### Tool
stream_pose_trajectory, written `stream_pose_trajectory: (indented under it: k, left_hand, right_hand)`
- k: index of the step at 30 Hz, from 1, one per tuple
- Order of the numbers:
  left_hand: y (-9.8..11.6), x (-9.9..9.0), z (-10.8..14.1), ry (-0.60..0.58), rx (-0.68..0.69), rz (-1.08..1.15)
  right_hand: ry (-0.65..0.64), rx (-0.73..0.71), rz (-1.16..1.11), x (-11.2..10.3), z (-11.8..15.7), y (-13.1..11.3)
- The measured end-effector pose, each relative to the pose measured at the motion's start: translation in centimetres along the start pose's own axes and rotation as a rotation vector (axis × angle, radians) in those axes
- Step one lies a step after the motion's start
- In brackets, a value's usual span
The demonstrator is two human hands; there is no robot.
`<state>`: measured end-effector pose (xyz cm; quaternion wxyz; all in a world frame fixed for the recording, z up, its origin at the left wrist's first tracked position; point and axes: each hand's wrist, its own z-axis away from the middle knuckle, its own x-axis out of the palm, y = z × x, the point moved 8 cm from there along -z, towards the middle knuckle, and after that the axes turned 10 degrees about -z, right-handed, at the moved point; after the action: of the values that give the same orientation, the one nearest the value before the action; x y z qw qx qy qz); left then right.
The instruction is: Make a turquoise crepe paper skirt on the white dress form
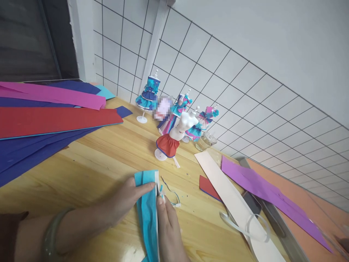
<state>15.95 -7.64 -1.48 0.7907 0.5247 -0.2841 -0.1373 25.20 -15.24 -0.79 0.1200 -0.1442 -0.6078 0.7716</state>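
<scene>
Turquoise strip front and centre, on the near part of the wooden table, its pale right-hand border running down to the bottom of the view; left hand nearly closed on its upper end, thumb flat across towards that border, fingers tucked away; right hand close in on the other side, half curled, thumb up against the edge; a slim dark sliver sits right there, perhaps a blade, but the fingers hide too much, so I can't tell what that hand grips!

Just beyond its fingers, a thin curled offcut; past the strip's top end, the mannequin in a red skirt, standing apart from it; wide stretch of wood on the left, reaching to the red sheet; tighter on the right, where the red piece tucks against the long white strip, purple strip crossing the table's edge beyond!
</scene>
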Motion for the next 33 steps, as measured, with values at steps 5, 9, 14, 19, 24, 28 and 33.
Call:
stream_pose_trajectory:
  k: [5,9,14,19,24,28,33]
  left_hand:
    - [-0.3,0.2,-0.1,-0.032,0.014,-0.026]
    - [-0.3,0.4,0.0,-0.039,0.027,-0.054]
    - [-0.2,0.5,0.2,-0.056,0.028,-0.054]
    - [-0.2,0.6,0.1,-0.059,0.028,-0.041]
    - [-0.1,0.6,0.2,-0.052,0.030,-0.048]
    - [-0.1,0.6,0.3,-0.043,0.022,-0.058]
    - [0.0,0.7,0.4,-0.044,0.015,-0.054]
  right_hand:
    - [-0.015,0.057,-0.024,-0.1,-0.1,0.4]
    - [0.014,0.060,-0.058,0.0,0.0,0.1]
    - [0.098,0.048,-0.095,-0.3,0.3,-0.4]
    - [0.117,0.071,-0.058,-0.5,0.4,-0.3]
    - [0.114,0.045,-0.086,-0.4,0.4,-0.5]
    - [0.117,0.037,-0.096,-0.3,0.4,-0.5]
    - [0.070,0.022,-0.101,-0.2,0.1,-0.4]
